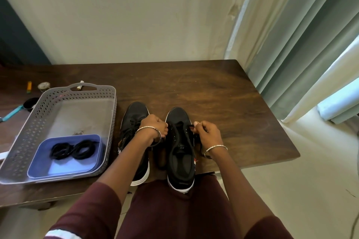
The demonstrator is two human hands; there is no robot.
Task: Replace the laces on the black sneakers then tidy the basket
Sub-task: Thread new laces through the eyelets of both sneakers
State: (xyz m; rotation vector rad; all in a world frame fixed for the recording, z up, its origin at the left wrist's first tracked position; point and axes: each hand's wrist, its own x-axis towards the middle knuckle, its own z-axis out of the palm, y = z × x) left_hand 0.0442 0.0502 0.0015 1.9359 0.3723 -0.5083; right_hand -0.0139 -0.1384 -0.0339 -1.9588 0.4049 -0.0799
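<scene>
Two black sneakers with white soles stand side by side at the table's near edge, toes pointing away. My left hand (155, 125) grips the left side of the right sneaker (181, 163) near its eyelets. My right hand (207, 132) pinches a black lace (191, 127) at the shoe's right eyelets. The left sneaker (134, 120) stays laced, partly hidden by my left forearm. A grey perforated basket (35, 122) lies to the left. Inside it, a blue tray (64, 167) holds two coiled black laces (72, 149).
The brown wooden table (213, 91) ends just right of the shoes. Small items lie behind the basket: a yellow object (29, 87), a round tin (43, 85), a teal-handled tool (11, 113). Curtains (301, 35) hang at the right, a wall behind.
</scene>
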